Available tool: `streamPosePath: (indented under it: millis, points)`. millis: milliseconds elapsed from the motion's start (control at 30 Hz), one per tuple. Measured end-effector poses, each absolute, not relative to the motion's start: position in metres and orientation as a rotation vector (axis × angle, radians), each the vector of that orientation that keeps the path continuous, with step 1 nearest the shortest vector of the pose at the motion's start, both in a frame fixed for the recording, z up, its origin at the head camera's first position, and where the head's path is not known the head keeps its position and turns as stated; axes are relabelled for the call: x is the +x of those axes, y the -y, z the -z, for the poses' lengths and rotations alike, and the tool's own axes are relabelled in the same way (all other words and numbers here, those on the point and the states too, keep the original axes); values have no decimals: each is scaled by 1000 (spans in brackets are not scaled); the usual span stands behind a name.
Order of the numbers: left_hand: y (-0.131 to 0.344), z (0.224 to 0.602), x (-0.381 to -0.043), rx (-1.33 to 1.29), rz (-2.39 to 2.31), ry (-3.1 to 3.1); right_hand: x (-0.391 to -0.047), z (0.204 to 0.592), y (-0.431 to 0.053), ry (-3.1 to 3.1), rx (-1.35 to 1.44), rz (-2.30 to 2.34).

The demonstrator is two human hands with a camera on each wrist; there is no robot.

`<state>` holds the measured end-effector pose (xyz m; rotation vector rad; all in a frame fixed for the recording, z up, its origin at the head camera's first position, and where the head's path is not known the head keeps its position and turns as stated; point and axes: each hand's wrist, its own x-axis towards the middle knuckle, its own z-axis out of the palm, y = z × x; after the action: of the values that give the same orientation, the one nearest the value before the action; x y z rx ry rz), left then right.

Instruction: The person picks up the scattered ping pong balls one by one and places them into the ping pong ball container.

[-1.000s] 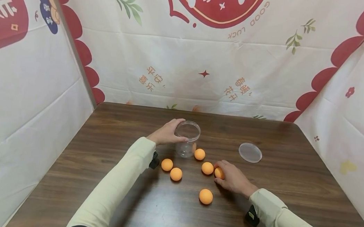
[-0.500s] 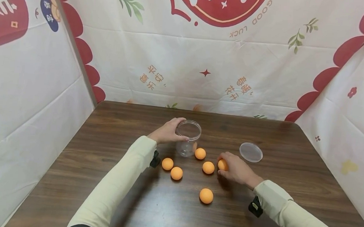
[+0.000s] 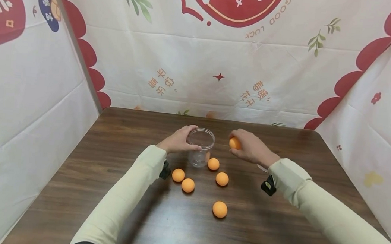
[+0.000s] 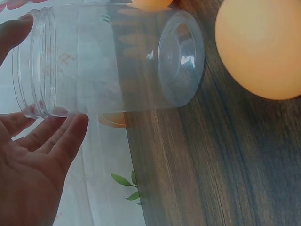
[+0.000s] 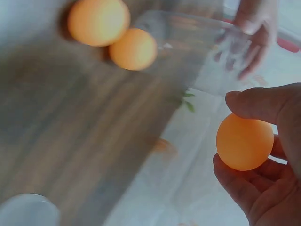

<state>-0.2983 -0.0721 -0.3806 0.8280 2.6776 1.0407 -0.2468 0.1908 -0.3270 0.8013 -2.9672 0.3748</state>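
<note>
My left hand [image 3: 180,140] grips a clear plastic jar [image 3: 198,158] near its threaded rim, thumb and fingers on opposite sides. The jar stands upright on the table, lidless, and I see nothing inside it. In the left wrist view the jar [image 4: 103,61] is see-through down to its round base. My right hand [image 3: 253,148] pinches an orange ping-pong ball [image 3: 234,143] between thumb and fingers, off the table and to the right of the jar. In the right wrist view that ball [image 5: 244,141] is plainly held.
Several other orange balls lie on the brown wooden table [image 3: 130,140]: one ball [image 3: 213,164] close by the jar, another [image 3: 222,179] in front, more to the left and nearer. A clear round lid [image 3: 262,168] is mostly hidden under the right forearm. Printed cloth [image 3: 199,58] walls the table's back.
My right hand has lifted its ball off the table and carried it up and away from me, level with the jar's rim. The left hand and jar have stayed put.
</note>
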Motion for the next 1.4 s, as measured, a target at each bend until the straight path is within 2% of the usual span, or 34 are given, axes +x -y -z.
streamPosePath:
  millis: [467, 733, 1400]
  points:
    - [72, 384, -301, 829, -1057, -2657, -282, 295, -142, 2918, 998, -338]
    - [74, 384, -300, 821, -1114, -2595, -295, 305, -122, 2928, 1061, -353]
    - [77, 385, -303, 826, -1187, -2513, -299, 323, -105, 3063, 1086, -214]
